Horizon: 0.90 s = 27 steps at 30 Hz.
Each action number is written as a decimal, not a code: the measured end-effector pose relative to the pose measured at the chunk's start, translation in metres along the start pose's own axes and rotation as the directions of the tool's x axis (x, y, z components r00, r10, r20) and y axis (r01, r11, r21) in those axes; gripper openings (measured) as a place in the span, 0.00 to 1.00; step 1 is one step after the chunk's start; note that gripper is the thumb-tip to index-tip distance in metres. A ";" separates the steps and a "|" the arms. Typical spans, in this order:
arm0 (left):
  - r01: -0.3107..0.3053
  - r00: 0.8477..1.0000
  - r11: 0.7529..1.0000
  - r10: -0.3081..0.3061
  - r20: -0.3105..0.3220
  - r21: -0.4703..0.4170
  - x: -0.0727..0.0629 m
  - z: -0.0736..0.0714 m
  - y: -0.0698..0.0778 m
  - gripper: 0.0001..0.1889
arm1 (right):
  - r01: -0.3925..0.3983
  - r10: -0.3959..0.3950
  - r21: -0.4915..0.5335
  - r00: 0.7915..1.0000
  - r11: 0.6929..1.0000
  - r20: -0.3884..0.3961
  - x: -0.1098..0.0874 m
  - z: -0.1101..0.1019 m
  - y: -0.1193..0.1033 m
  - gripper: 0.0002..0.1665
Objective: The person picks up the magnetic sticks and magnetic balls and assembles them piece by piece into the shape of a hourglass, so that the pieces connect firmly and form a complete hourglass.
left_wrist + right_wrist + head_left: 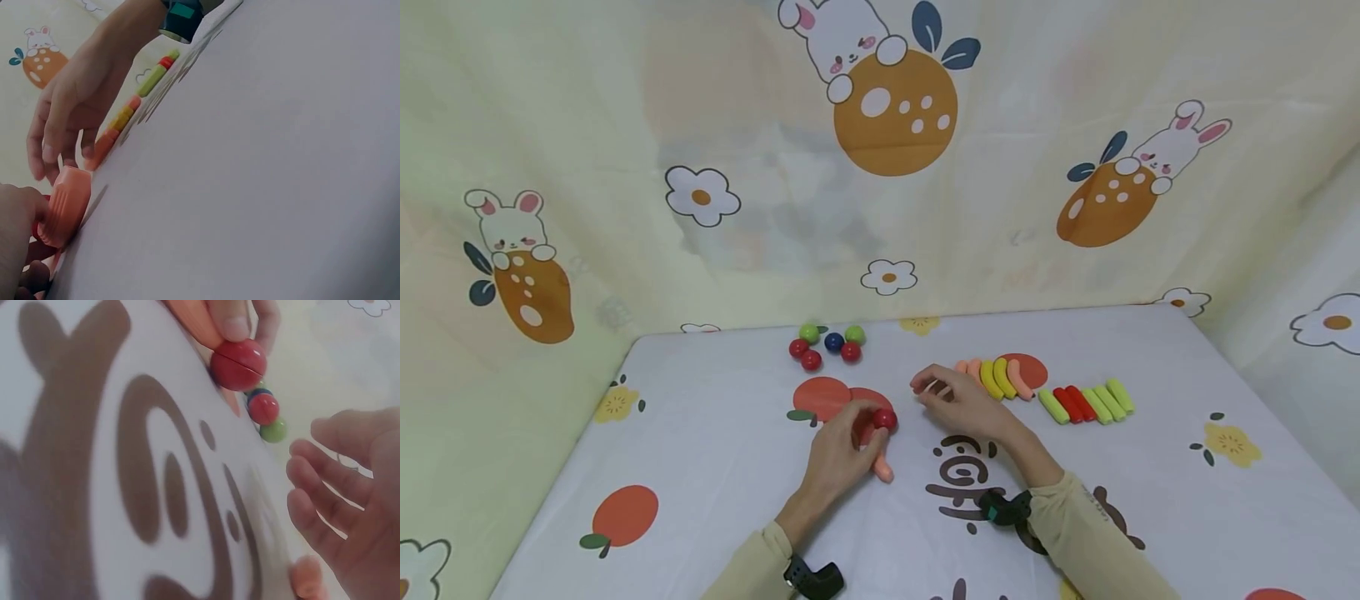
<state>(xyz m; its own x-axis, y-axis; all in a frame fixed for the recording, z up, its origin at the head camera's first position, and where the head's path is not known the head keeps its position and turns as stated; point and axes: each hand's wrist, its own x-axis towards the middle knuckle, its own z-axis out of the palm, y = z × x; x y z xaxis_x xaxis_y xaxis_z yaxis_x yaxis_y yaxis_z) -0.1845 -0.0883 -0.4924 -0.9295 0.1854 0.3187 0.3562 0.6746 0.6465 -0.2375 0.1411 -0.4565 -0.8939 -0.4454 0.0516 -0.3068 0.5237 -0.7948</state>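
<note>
My left hand (838, 446) pinches a glossy red ball (885, 418) between thumb and fingers; a seam runs across the ball (239, 365) in the right wrist view. Close under that hand is a salmon-pink ridged piece (882, 468), which looks large in the left wrist view (69, 206). With fingers loosely bent and nothing in them, my right hand (962, 404) hovers over the cloth. It is nearest to a row of curved pieces, pink (1018, 379) and yellow (992, 380), and its wrist partly hides the row.
Right of the curved pieces lies a row of green (1118, 396) and red sticks (1075, 403). Toward the back sit several balls: red (811, 360), green (854, 334) and one blue (834, 342). A printed white cloth (715, 467) covers the table; a patterned curtain (760, 250) stands behind.
</note>
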 end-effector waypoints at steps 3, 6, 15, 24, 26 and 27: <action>0.018 1.000 1.000 -0.018 0.011 -0.017 0.000 0.000 0.000 0.18 | -0.022 0.021 -0.035 0.999 0.999 -0.046 -0.001 -0.004 0.001 0.13; 0.033 0.999 0.999 -0.032 0.018 -0.030 0.000 0.000 -0.001 0.18 | -0.056 0.051 -0.058 0.996 0.997 -0.079 -0.001 -0.009 0.002 0.13; 0.015 1.000 0.999 -0.014 0.016 -0.043 0.000 0.000 0.000 0.19 | -0.082 0.062 -0.114 0.984 0.990 -0.167 -0.003 -0.021 0.008 0.15; -0.002 1.000 1.000 0.003 0.012 -0.032 0.000 0.000 -0.001 0.19 | -0.193 0.096 -0.327 0.952 0.925 -0.290 -0.006 -0.027 0.008 0.21; -0.004 1.000 1.000 0.004 0.010 -0.029 0.000 0.000 -0.001 0.19 | -0.234 0.126 -0.360 0.945 0.903 -0.300 -0.007 -0.026 0.006 0.20; -0.004 1.000 1.000 0.005 0.009 -0.028 0.000 0.000 -0.001 0.19 | -0.252 0.140 -0.373 0.943 0.893 -0.301 -0.007 -0.026 0.006 0.18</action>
<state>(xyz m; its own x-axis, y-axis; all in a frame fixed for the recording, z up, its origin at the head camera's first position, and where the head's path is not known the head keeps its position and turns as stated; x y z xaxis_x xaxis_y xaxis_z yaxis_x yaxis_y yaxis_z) -0.1848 -0.0892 -0.4933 -0.9287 0.1951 0.3153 0.3628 0.6537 0.6642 -0.2413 0.1660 -0.4457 -0.9846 -0.1277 0.1196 -0.1707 0.8505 -0.4975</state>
